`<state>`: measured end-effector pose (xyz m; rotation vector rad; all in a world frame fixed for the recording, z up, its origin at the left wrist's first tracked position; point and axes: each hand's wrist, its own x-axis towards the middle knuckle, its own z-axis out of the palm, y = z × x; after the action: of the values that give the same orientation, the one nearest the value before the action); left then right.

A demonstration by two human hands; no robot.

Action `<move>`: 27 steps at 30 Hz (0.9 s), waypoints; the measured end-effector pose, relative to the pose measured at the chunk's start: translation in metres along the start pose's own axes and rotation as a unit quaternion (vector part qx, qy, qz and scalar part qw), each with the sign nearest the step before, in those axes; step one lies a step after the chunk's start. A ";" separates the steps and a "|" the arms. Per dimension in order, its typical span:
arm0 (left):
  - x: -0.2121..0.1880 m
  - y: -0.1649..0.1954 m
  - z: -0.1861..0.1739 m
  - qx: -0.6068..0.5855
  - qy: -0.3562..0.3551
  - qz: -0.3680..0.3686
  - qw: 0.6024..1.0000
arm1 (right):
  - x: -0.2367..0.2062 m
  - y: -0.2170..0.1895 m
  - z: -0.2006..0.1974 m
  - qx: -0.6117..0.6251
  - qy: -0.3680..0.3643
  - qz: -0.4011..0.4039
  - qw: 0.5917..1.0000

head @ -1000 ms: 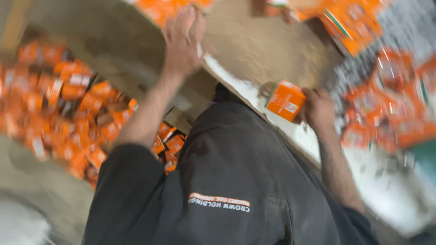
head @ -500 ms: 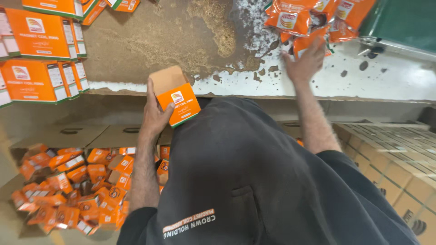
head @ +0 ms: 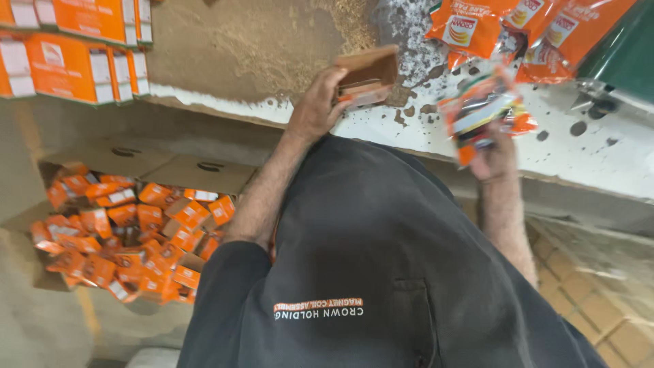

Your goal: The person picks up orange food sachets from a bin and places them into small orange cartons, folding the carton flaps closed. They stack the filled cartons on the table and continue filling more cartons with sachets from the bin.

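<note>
Left hand [head: 315, 109]: closed around a small open carton [head: 366, 73], held over the bench [head: 599, 163] edge, mouth facing the camera, brown inside, orange outside.

Right hand [head: 494, 155]: gripping a sachet [head: 485, 112], orange with a striped panel, blurred; raised above the bench, just right of the carton, not touching it.

Handling, carton: judged light, thin card, stiff along the folds but easily crushed at the open end. Best held across the closed walls, as the fingers do here.

Handling, sachet: judged light, soft, glossy film, likely slippery. Best pinched at its lower edge, clear of the end nearest the carton.

Bench: pale top, speckled with dark spots and brown crumbs or dust.

More sachets [head: 477, 24]: loose heap at the far right of the bench.

Filled cartons [head: 68, 65]: orange, stacked in rows at the far left.

Large box [head: 197, 174]: brown cardboard, flaps open, below the bench at left, full of loose orange cartons.

Dark shirt [head: 381, 252]: fills the lower middle.
</note>
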<state>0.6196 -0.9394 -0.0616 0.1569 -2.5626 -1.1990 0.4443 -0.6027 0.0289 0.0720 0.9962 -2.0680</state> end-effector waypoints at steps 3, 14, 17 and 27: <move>-0.003 0.004 0.023 -0.015 -0.014 -0.008 1.000 | 0.030 0.002 0.075 -0.345 -0.092 0.001 0.934; -0.013 0.002 0.040 -0.048 0.022 -0.038 0.998 | 0.099 0.022 0.148 -0.870 -0.310 -0.252 0.288; -0.021 0.002 0.050 -0.027 0.030 -0.064 0.997 | 0.106 0.041 0.156 -0.837 -0.349 -0.260 0.331; -0.033 0.002 0.066 -0.009 0.111 0.009 0.994 | 0.091 0.051 0.100 -0.784 -0.231 -0.254 0.517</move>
<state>0.6296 -0.8822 -0.1077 0.2484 -2.3560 -1.1297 0.4472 -0.7464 0.0317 -1.7468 2.2262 -0.6597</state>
